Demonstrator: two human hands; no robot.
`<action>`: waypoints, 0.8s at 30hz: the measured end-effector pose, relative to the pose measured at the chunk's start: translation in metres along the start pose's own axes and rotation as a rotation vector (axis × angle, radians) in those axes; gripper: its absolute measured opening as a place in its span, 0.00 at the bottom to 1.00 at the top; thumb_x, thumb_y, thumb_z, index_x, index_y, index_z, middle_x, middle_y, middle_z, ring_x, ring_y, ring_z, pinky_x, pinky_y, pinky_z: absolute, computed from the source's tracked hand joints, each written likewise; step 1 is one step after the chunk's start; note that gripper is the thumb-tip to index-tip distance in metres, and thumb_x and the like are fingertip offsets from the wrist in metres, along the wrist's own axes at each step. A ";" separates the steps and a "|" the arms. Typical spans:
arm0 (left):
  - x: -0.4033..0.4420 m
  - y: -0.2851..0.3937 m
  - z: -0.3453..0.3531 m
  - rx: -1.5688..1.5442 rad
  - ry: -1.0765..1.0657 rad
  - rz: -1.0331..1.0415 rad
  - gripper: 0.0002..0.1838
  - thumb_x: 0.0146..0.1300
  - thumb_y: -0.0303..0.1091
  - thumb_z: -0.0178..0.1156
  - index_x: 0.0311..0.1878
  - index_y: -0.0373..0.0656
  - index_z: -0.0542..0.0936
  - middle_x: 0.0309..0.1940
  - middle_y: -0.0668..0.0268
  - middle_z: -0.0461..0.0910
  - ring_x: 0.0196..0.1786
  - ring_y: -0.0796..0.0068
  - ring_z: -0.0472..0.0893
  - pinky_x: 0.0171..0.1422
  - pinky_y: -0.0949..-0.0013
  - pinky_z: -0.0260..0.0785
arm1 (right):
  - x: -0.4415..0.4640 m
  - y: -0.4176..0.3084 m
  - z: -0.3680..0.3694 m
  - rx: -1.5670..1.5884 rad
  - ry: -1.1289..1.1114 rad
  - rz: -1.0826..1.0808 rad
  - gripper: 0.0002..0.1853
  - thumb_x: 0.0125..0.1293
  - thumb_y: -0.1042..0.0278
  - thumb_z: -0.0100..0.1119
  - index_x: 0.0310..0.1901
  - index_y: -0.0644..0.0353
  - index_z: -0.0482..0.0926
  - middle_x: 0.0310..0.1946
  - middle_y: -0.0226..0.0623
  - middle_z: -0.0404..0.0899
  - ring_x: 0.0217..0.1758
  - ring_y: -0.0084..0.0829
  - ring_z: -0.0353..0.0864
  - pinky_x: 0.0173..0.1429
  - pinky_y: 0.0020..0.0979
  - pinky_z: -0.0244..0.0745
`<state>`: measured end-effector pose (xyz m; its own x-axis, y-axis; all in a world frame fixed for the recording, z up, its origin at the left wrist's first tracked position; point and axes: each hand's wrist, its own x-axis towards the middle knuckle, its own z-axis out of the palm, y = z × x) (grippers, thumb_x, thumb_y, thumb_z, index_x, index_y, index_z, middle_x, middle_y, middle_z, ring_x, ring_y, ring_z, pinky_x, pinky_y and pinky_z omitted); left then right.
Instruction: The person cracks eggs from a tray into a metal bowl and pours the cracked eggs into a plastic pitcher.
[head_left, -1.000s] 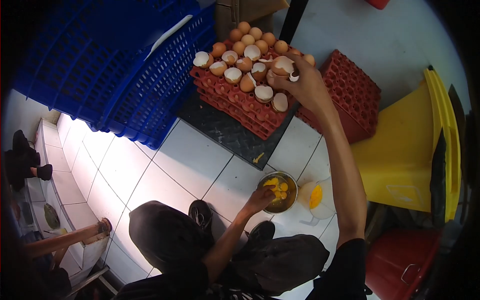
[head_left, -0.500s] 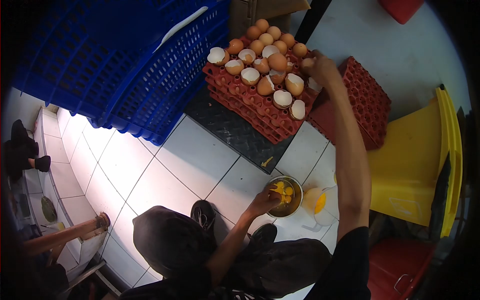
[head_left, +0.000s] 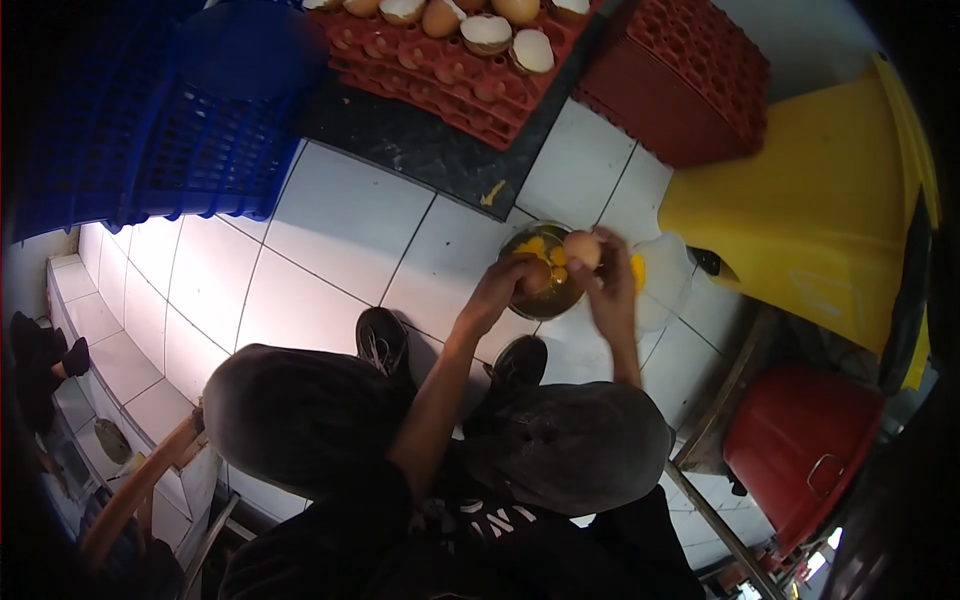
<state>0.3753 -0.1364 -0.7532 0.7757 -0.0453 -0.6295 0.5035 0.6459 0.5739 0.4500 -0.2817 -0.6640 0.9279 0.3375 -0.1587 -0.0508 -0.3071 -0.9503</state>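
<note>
A round metal bowl [head_left: 515,310] stands on the floor tiles in front of my feet, with several egg yolks [head_left: 558,257] in clear egg white inside it. My left hand [head_left: 500,287] is over the bowl's left side, its fingers closed on a brown egg [head_left: 537,278]; whether that shell is whole I cannot tell. At the bowl's right edge my right hand [head_left: 612,288] grips another brown egg [head_left: 582,250], held just above the rim. Behind my right hand, partly covered, is a translucent plastic jug [head_left: 668,285] with something yellow in it.
Stacked red egg trays [head_left: 430,85] with eggs and broken shells rest on a black platform [head_left: 400,150]. More red trays [head_left: 680,90] stand to the right, near a yellow bin [head_left: 800,210] and a red tub [head_left: 800,440]. Blue crates [head_left: 150,130] are at the left.
My right hand has come from the egg trays down to the bowl, bringing an egg. My left hand stays at the bowl. The view has tilted down, so the trays sit higher in it.
</note>
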 end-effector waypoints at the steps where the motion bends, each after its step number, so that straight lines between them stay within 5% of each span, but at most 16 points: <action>1: 0.000 0.002 -0.001 0.000 -0.044 0.002 0.22 0.67 0.40 0.51 0.59 0.34 0.72 0.49 0.60 0.75 0.50 0.71 0.77 0.53 0.69 0.74 | -0.014 0.009 0.012 -0.060 0.065 -0.091 0.23 0.61 0.71 0.65 0.56 0.63 0.69 0.48 0.40 0.78 0.50 0.28 0.78 0.53 0.29 0.73; 5: 0.000 0.005 -0.005 0.053 -0.111 -0.032 0.24 0.68 0.39 0.51 0.60 0.32 0.70 0.52 0.58 0.73 0.53 0.69 0.76 0.53 0.69 0.74 | -0.043 0.037 0.027 -0.192 0.042 -0.022 0.26 0.59 0.67 0.67 0.57 0.64 0.68 0.49 0.46 0.78 0.53 0.38 0.78 0.57 0.34 0.72; 10: -0.006 0.001 -0.001 0.151 -0.045 0.004 0.24 0.69 0.38 0.50 0.62 0.31 0.69 0.53 0.57 0.73 0.54 0.68 0.76 0.54 0.68 0.74 | -0.054 0.048 0.028 -0.235 0.372 -0.316 0.26 0.58 0.68 0.68 0.56 0.64 0.69 0.51 0.47 0.77 0.54 0.41 0.78 0.58 0.36 0.72; 12: -0.002 0.000 -0.001 0.065 -0.086 -0.016 0.24 0.69 0.38 0.49 0.62 0.31 0.68 0.54 0.56 0.73 0.54 0.67 0.76 0.54 0.67 0.74 | -0.050 0.055 0.027 -0.331 0.130 -0.191 0.27 0.59 0.66 0.68 0.56 0.65 0.68 0.52 0.49 0.76 0.54 0.44 0.77 0.58 0.37 0.71; 18: -0.001 -0.001 -0.001 0.168 0.012 0.020 0.22 0.68 0.38 0.49 0.59 0.32 0.71 0.50 0.56 0.75 0.49 0.68 0.78 0.50 0.70 0.73 | -0.047 0.054 0.028 -0.095 0.265 -0.109 0.24 0.61 0.68 0.65 0.57 0.65 0.68 0.51 0.45 0.76 0.56 0.37 0.75 0.59 0.34 0.70; 20: 0.002 -0.001 -0.004 0.187 0.012 0.005 0.23 0.66 0.37 0.49 0.60 0.34 0.70 0.50 0.57 0.75 0.49 0.69 0.77 0.50 0.69 0.73 | -0.038 0.060 0.030 0.297 0.282 -0.093 0.24 0.64 0.70 0.62 0.59 0.65 0.67 0.48 0.38 0.76 0.51 0.27 0.75 0.54 0.28 0.71; 22: 0.001 0.002 -0.006 0.203 0.026 -0.012 0.23 0.65 0.37 0.49 0.60 0.36 0.69 0.50 0.58 0.75 0.50 0.69 0.76 0.50 0.68 0.73 | -0.033 0.068 0.022 0.340 0.240 -0.033 0.22 0.65 0.69 0.60 0.58 0.63 0.68 0.47 0.35 0.75 0.50 0.24 0.74 0.50 0.25 0.71; 24: -0.001 0.006 -0.007 0.271 0.029 0.023 0.23 0.61 0.33 0.51 0.60 0.39 0.70 0.46 0.61 0.76 0.47 0.73 0.77 0.49 0.71 0.72 | -0.033 0.072 0.011 0.578 0.065 0.450 0.23 0.65 0.63 0.60 0.58 0.65 0.67 0.47 0.37 0.76 0.48 0.25 0.75 0.46 0.25 0.73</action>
<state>0.3747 -0.1274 -0.7523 0.7789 -0.0086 -0.6271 0.5721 0.4192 0.7049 0.4115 -0.3053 -0.7297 0.7905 0.2301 -0.5676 -0.6019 0.1209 -0.7893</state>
